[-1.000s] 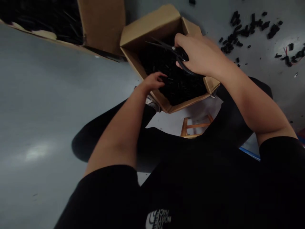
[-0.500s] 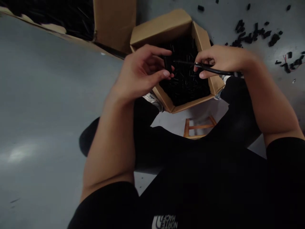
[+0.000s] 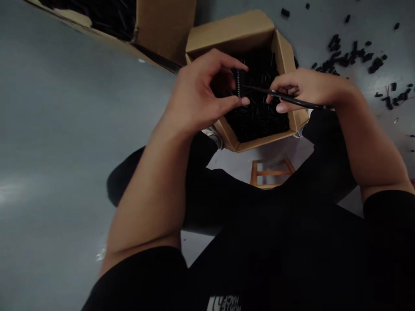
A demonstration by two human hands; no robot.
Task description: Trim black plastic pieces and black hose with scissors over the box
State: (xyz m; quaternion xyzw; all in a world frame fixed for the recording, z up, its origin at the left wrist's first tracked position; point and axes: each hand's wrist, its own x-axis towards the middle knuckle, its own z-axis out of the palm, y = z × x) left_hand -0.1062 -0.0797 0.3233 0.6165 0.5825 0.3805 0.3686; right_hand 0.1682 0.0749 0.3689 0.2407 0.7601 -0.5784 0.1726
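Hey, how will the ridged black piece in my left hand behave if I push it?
The piece looks straight in your left hand's pinch, so it's probably fairly stiff. It's ridged, so likely not very slippery. Being short and slim, it should be light.

A glossy grey floor stretches wide, with pale glare far left and a wooden frame centrally.

Wears a black short-sleeved shirt with white lettering, black trousers, pale shoe below the left grip.
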